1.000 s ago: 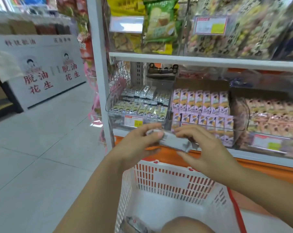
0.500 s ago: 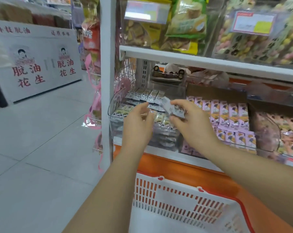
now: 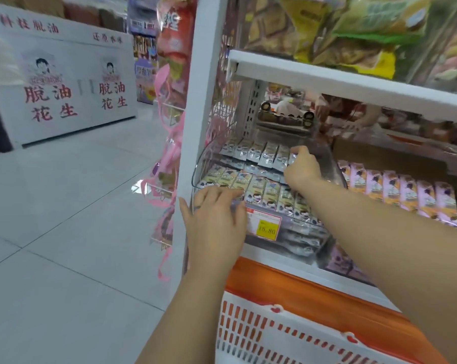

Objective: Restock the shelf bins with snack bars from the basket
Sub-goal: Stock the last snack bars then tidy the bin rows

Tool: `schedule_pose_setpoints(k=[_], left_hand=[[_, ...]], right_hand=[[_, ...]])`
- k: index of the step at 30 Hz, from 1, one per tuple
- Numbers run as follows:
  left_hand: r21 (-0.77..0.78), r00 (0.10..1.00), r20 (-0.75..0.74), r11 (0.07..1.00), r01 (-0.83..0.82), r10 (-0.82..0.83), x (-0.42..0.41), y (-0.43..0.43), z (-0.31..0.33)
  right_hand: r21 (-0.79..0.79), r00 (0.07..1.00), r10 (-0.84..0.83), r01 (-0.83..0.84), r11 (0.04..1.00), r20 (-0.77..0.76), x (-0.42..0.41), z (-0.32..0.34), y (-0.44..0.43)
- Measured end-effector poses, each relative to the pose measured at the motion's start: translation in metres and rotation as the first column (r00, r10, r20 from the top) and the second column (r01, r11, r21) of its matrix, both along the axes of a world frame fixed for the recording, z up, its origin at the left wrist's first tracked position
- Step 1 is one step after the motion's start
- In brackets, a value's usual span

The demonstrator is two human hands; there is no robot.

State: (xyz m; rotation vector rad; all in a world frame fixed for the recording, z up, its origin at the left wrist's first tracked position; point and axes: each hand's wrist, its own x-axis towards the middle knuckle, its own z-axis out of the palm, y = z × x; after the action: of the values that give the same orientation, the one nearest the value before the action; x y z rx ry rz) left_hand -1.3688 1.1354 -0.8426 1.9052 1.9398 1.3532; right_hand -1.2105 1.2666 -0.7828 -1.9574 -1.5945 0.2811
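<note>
I pinch a silver snack bar point(image 3: 292, 156) in my right hand point(image 3: 302, 169) at the end of the back row point(image 3: 259, 153), my left hand point(image 3: 217, 214) lying relaxed on the front rim of the bin point(image 3: 282, 218); best, I judge, to seat it upright against that row.

I cannot tell whether the right hand point(image 3: 302, 169) pinches a bar: its fingertips curl out of sight over the back row of silver snack bars point(image 3: 256, 153) in the clear bin point(image 3: 330, 164). The right forearm covers the right end of the bin's front row of bars point(image 3: 264, 191), and the left hand point(image 3: 214, 219) hides the bin's front left corner. On the bin's front, the price tag point(image 3: 265, 227) reads 15.80; its smaller print is too fine for me. Below the bin, the basket point(image 3: 274, 337) runs off the bottom edge, its inside unseen. Above the bin, the snack bags point(image 3: 353, 30) are blurred.
</note>
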Motion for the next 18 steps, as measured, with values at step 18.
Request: schedule_pose_setpoints(k=[18], left_hand=[[0.011,0.999,0.003,0.999,0.053,-0.053,-0.001,-0.008,0.003]], right_hand=[[-0.160,0.984,0.094,-0.070,0.985,0.149,0.003,0.023,-0.028]])
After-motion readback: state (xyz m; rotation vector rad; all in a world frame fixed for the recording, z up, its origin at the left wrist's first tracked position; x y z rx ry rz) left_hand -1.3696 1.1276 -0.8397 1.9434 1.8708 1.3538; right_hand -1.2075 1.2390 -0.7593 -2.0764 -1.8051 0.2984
